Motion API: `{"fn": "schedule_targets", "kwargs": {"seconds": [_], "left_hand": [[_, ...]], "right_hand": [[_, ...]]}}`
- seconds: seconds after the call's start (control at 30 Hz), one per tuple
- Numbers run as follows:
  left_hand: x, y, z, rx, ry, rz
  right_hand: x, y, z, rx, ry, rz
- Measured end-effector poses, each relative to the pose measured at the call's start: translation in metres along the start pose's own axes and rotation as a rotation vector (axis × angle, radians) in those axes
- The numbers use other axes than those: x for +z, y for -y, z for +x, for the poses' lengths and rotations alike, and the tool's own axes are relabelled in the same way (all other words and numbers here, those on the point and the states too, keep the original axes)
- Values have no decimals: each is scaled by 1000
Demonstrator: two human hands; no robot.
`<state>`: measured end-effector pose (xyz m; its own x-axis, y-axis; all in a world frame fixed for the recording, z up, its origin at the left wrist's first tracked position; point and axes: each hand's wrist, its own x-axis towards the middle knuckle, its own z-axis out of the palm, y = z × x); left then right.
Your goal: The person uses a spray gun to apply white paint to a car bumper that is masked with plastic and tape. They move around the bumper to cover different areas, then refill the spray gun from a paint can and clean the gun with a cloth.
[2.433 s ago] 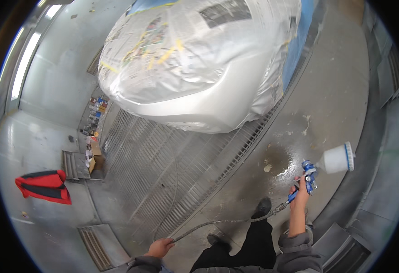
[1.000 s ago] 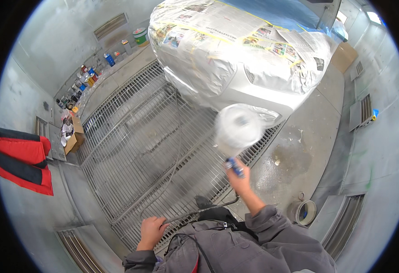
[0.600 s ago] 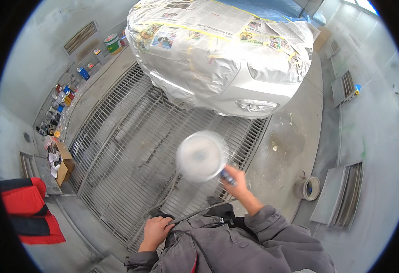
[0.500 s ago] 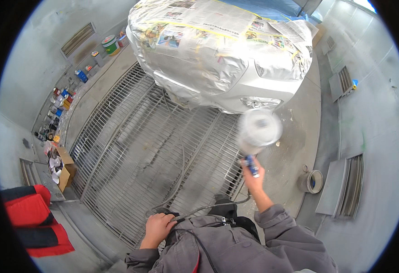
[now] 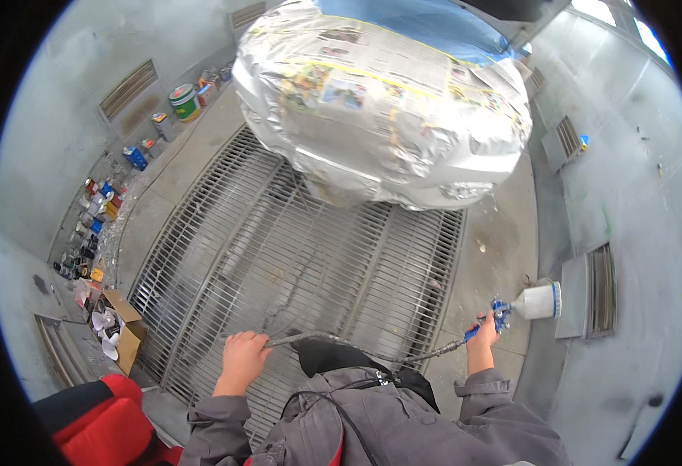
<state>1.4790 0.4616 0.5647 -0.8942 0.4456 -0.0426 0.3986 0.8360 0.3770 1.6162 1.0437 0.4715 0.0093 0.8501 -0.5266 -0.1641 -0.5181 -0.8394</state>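
My right hand (image 5: 481,338) grips a blue spray gun (image 5: 499,315) at the right, with a white cup (image 5: 535,301) tipped sideways on it. A dark air hose (image 5: 333,339) runs from the gun's handle across my front to my left hand (image 5: 245,353), whose fingers are curled round it. Ahead stands a car with a bare white bumper panel (image 5: 426,167), mostly masked in silvery wrap and newspaper (image 5: 356,85) with yellow tape, and blue sheeting (image 5: 411,27) at the top.
A floor grating (image 5: 271,272) lies between me and the car. Along the left wall are several cans (image 5: 92,217), a green bucket (image 5: 184,105) and an open cardboard box (image 5: 127,334). A red-and-black cloth item (image 5: 96,423) is at lower left, a wall vent (image 5: 597,291) at right.
The spray gun has swung down and to the right, its cup now seen side-on. My left hand has risen and shifted left with the hose. The view has shifted slightly.
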Motion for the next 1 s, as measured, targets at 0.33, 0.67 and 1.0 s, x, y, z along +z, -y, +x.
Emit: {"fn": "schedule_targets", "kwargs": {"seconds": [0.33,0.67,1.0], "left_hand": [[-50,270,123,46,40,322],[-177,475,124,-334,8,-245],[-305,552,355,125,-492,-571]], "right_hand": [[236,-173,-183,30,232,-127],[560,-213,-490,234,804,249],[691,-313,-835,-261,1093,290]]}}
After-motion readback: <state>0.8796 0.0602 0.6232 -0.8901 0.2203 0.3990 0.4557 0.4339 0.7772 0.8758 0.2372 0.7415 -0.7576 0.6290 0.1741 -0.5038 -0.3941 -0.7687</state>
